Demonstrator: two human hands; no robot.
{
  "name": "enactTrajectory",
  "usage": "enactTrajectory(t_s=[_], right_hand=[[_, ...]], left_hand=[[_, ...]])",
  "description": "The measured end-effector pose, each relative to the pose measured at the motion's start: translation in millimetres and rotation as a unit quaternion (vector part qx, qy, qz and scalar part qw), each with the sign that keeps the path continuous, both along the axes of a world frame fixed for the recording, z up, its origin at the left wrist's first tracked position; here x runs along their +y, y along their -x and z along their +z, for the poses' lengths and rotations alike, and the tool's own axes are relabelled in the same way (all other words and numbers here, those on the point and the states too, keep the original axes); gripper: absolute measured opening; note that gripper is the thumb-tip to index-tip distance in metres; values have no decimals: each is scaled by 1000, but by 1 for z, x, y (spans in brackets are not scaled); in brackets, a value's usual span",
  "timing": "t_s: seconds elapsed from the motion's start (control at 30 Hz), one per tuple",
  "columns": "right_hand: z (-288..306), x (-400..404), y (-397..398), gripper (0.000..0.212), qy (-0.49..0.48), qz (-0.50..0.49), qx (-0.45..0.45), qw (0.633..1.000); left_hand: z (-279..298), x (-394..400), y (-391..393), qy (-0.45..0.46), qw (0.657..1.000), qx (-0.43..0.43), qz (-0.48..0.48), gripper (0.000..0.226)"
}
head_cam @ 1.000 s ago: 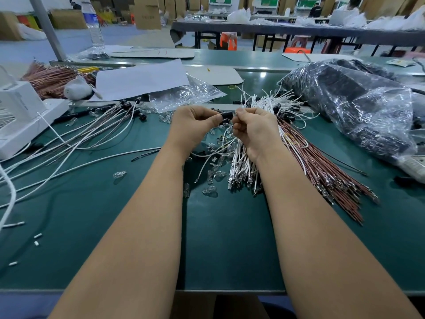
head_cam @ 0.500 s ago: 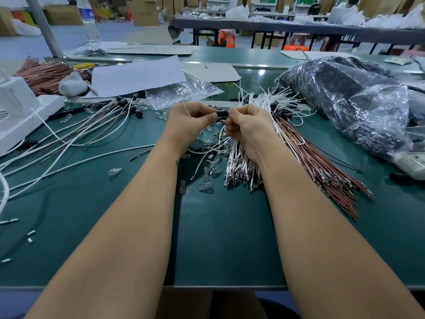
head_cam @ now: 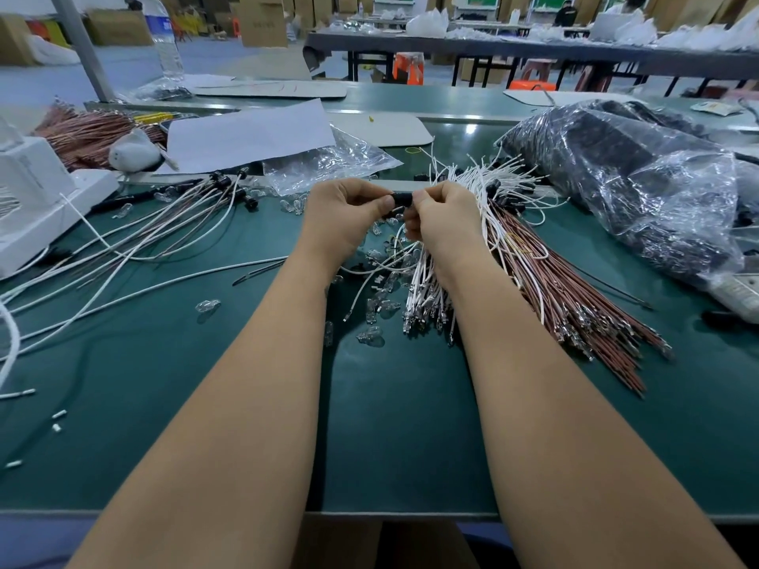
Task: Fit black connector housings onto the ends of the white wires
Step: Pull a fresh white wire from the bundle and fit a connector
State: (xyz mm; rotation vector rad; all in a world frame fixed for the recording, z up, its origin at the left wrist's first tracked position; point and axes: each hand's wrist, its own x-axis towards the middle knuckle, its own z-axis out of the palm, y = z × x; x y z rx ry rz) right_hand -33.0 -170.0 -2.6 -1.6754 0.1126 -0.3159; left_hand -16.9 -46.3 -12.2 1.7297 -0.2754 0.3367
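My left hand (head_cam: 343, 217) and my right hand (head_cam: 441, 221) meet over the green table, both pinching a small black connector housing (head_cam: 400, 199) between their fingertips. A thin white wire (head_cam: 369, 271) hangs from under my hands and curls down onto the mat. A bundle of white wires (head_cam: 476, 186) with metal terminals fans out behind and below my right hand, beside a bundle of brown wires (head_cam: 575, 305). Finished white and brown wires with black housings (head_cam: 221, 180) lie to the left.
A big clear bag of black parts (head_cam: 640, 190) fills the right side. Small clear glass bulbs (head_cam: 371, 336) lie scattered under my hands. A white machine (head_cam: 37, 199) stands at the left edge, with paper (head_cam: 246, 135) and a clear plastic bag (head_cam: 324, 162) behind.
My hands have closed together on the black housing, the gap between the fingertips shrinking. Both hands stay in the same place above the wires.
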Motion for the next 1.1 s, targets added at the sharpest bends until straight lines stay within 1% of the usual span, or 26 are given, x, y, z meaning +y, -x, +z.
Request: enactTrajectory(t_s=[0.07, 0.13, 0.17, 0.2, 0.23, 0.27, 0.3, 0.33, 0.37, 0.43, 0.47, 0.53, 0.57, 0.63, 0.7, 0.77, 0.8, 0.87, 0.93, 1.0, 1.03, 1.1], right_hand=[[2, 1, -1, 13, 13, -16, -11, 1000], [5, -2, -1, 10, 44, -52, -29, 997], [7, -4, 0, 8, 65, -56, -37, 996], [9, -6, 1, 12, 104, -47, -38, 993], [11, -7, 3, 21, 168, -32, -36, 985], [14, -7, 5, 28, 246, -19, -32, 969], [18, -5, 8, 29, 321, -14, -30, 947], [23, -2, 11, 25, 375, -10, -35, 926], [28, 1, 14, 21, 401, 7, -37, 915], [37, 5, 23, 27, 420, 88, -1, 903], [41, 7, 28, 32, 446, 137, 35, 884], [46, 7, 34, 39, 515, 204, 94, 827], [49, 7, 36, 43, 537, 221, 118, 806], [51, 8, 39, 48, 559, 237, 151, 780], [49, 15, 41, 49, 588, 231, 150, 760], [45, 25, 42, 49, 621, 217, 127, 743], [42, 30, 43, 47, 626, 216, 117, 740], [37, 35, 41, 38, 620, 221, 100, 747], [35, 36, 38, 24, 614, 214, 79, 756], [32, 34, 35, 9, 597, 206, 55, 774], [31, 33, 33, 7, 580, 203, 44, 788], [28, 30, 29, 14, 541, 198, 30, 817]], left_hand=[[0, 2, -1, -1, 1000, -4, 16, 9], [0, 8, -5, 0, 999, -4, 50, 5], [-1, 12, -7, 5, 997, -3, 72, 8], [-1, 15, -9, 15, 996, -2, 89, 10], [-2, 17, -10, 25, 995, -1, 99, 12], [-2, 18, -11, 28, 994, -2, 105, 12], [-2, 17, -12, 24, 994, -3, 106, 11], [-2, 16, -12, 19, 995, -3, 102, 10], [-2, 14, -12, 17, 995, -2, 97, 9], [-3, 11, -12, 20, 996, 0, 90, 7], [-4, 10, -13, 21, 996, 1, 92, 7], [-4, 11, -15, 18, 995, 4, 101, 9], [-5, 11, -16, 15, 994, 5, 104, 12], [-4, 11, -18, 9, 994, 5, 106, 15], [-4, 11, -18, 9, 994, 1, 106, 17], [-3, 10, -17, 12, 994, -1, 106, 16], [-3, 10, -16, 14, 994, 0, 107, 15], [-1, 8, -15, 19, 994, 6, 109, 15], [0, 7, -14, 23, 994, 14, 110, 13], [0, 6, -11, 26, 994, 16, 106, 10], [0, 6, -10, 28, 994, 15, 102, 9], [-1, 6, -8, 31, 995, 12, 95, 8]])
